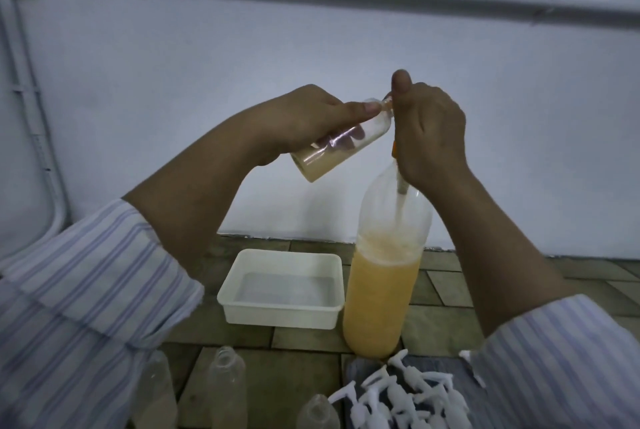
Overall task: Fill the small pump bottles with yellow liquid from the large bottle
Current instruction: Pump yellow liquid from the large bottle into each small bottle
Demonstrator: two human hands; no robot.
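A pale wall (242, 47) rises behind a tiled floor (304, 376). The left hand (304, 117) grips a small bottle (332, 144), tilted, with some yellow liquid at its base. The right hand (429, 130) closes around the pump atop the large bottle (384, 276), half full, beside a white tub (282, 316). Empty bottles (227, 380) and pump heads (398, 394) lie near.

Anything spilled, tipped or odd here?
No spill visible. The small bottle in the left hand is tilted, partly filled, neck toward the right hand. The large bottle stands upright. Loose pump heads lie piled.
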